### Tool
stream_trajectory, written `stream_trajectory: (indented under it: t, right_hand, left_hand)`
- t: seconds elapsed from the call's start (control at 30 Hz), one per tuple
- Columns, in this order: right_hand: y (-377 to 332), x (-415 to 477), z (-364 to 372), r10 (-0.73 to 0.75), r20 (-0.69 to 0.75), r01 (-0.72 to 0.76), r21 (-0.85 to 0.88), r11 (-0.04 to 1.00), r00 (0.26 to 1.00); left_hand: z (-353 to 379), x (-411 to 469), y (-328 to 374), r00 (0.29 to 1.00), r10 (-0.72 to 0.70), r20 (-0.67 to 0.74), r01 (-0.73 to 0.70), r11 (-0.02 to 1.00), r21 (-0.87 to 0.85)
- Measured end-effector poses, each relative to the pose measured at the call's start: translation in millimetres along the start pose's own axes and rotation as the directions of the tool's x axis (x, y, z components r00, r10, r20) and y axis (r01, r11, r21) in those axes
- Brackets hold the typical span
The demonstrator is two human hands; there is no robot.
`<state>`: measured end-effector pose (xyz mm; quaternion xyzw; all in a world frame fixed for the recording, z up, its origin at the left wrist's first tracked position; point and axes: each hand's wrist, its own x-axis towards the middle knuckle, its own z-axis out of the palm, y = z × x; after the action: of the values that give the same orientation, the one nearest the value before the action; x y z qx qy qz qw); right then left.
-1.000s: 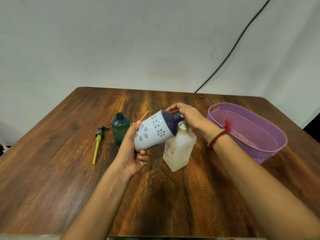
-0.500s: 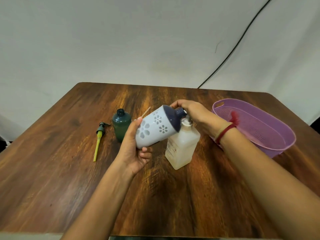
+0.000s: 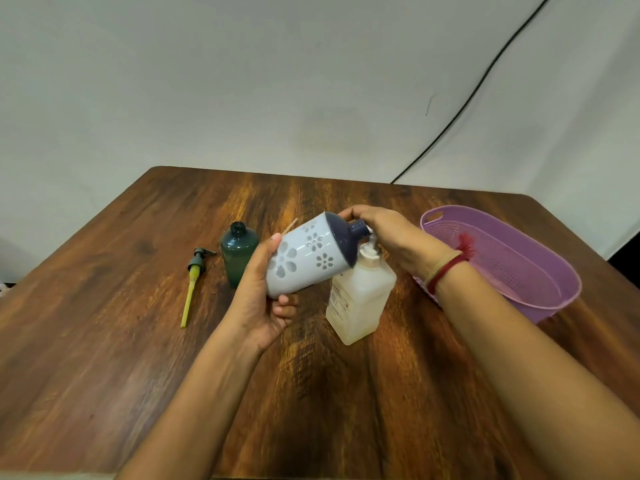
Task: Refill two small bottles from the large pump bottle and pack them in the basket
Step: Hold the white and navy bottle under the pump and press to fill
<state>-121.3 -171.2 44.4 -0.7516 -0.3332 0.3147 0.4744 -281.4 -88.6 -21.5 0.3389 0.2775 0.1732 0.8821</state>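
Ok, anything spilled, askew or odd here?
No spill visible. The green bottle stands uncapped, a loose pump lying beside it; the flowered bottle is tilted in the left hand toward the pump bottle.

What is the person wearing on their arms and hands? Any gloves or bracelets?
No gloves, and no sleeves in view: both forearms are bare. The right hand has a red thread tied round its wrist, with a frayed red tassel sticking up, and a thin pale band beside it. The left hand and its wrist wear nothing. I see no rings.
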Motion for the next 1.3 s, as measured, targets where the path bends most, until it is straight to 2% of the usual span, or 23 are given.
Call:
stream_trajectory:
  t: [0.27,0.47,0.67,0.9,1.13,1.3]
  right_hand:
    - [14.5,0.7,5.9,-0.065,-0.073,0.064,-0.009,0.998,0.995]
    - [-2.1,0.0,-1.2,-0.029,-0.001,0.028,-0.131,0.991,1.0]
    - [16.0,1.7,7.6,-0.047,-0.058,0.048,0.022,0.999,0.997]
    - [-3.8,0.3,2.0,0.001,-0.034,-0.004,-0.088,0.996,0.999]
    - [17.0,4.7,8.2,-0.031,-0.118,0.035,0.036,0.999,0.993]
    - [5.0,3.2,4.2,-0.044,-0.067,0.041,-0.049,0.998,0.997]
  left_hand:
    - [-3.1,1.7,-12.6,0.997,-0.063,-0.038,0.062,0.998,-0.029]
    - [0.7,-1.2,-2.1,1.0,-0.025,-0.013,0.025,1.0,-0.014]
    - [-4.9,0.8,-7.8,0.998,-0.053,-0.039,0.052,0.999,-0.01]
    - [-4.0,-0.8,-4.4,0.999,-0.043,-0.005,0.043,0.999,-0.024]
    - [-5.7,2.2,-9.4,0.996,-0.075,-0.039,0.074,0.997,-0.038]
    - [-4.7,0.5,-8.1,0.997,-0.076,-0.017,0.075,0.996,-0.043]
